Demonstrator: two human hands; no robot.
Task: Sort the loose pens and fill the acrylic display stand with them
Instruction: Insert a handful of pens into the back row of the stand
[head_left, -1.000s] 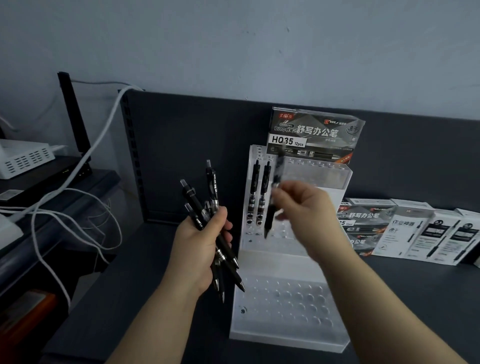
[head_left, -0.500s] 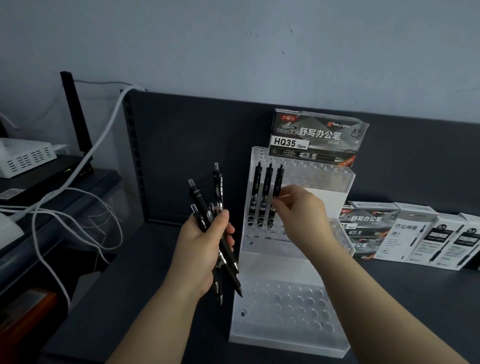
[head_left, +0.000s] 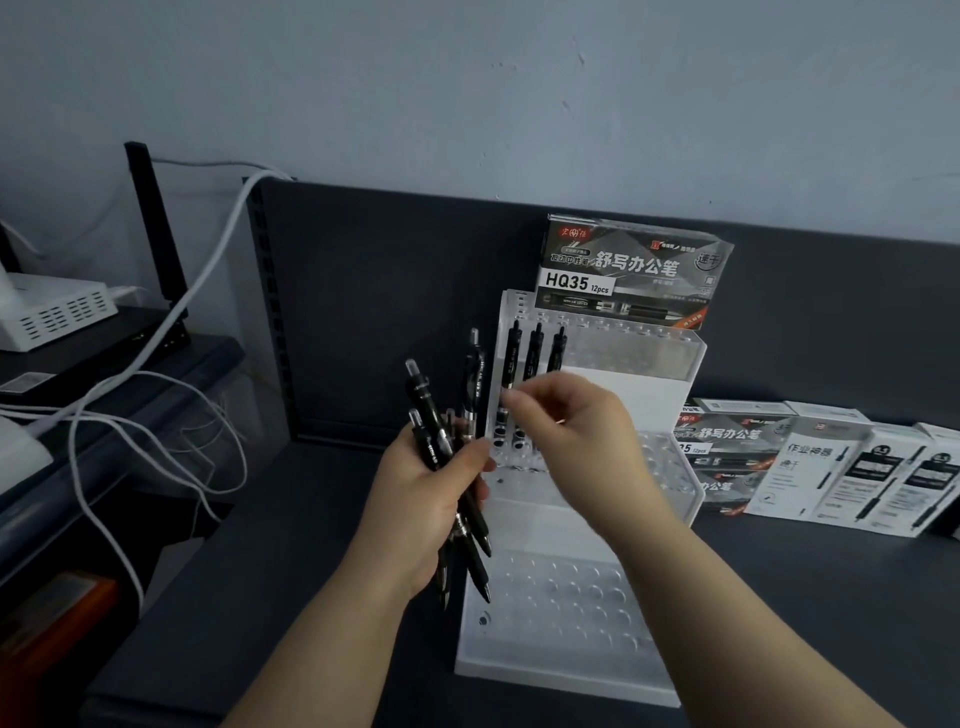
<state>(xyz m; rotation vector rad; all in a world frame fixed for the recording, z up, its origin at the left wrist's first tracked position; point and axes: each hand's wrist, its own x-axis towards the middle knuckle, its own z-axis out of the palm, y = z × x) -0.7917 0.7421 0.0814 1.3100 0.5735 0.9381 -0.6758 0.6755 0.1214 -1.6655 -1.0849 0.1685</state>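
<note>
At centre our left hand (head_left: 415, 499) grips a bundle of black pens (head_left: 426, 410); our right hand (head_left: 571, 426) hangs loosely curled and empty before the acrylic stand (head_left: 649, 358), which holds three upright pens (head_left: 535, 353).

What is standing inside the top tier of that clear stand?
Three black pens fill the stand's leftmost holes; other holes look empty. The right hand partly hides their lower halves.

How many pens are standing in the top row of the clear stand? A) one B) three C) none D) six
B: three black pens stand side by side at the left end of the acrylic stand's top tier.
</note>
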